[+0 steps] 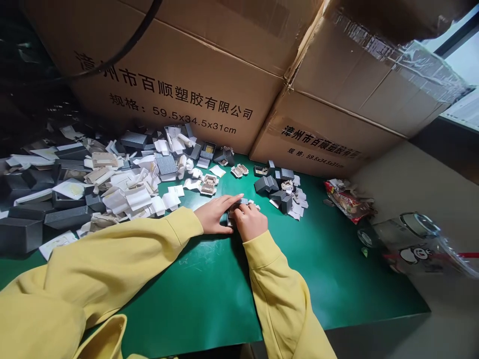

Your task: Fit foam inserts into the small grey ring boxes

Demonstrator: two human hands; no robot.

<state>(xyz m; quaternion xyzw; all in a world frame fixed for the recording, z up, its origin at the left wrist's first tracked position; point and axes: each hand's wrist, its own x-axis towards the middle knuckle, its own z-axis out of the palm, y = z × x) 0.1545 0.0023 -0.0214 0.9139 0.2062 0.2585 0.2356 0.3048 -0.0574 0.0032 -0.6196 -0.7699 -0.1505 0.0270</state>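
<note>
My left hand (215,214) holds a small dark box (230,218) on the green tabletop, its thumb and fingers spread round the box's left side. Against the box's right side my right hand (250,220) is closed, with its fingertips bent down into the opening. What those fingertips pinch, if anything, is hidden. A bit of pale card or paper (254,205) shows just behind the right hand. Further left lies a large heap of dark boxes (69,217) mixed with folded white papers (136,198). Small card inserts (208,184) lie just behind my left hand.
A smaller pile of dark boxes (266,184) and papers lies behind right. Large cardboard cartons (179,65) wall off the back of the green table (202,294). At right are a red snack packet (350,199) and a clear plastic bottle (407,239).
</note>
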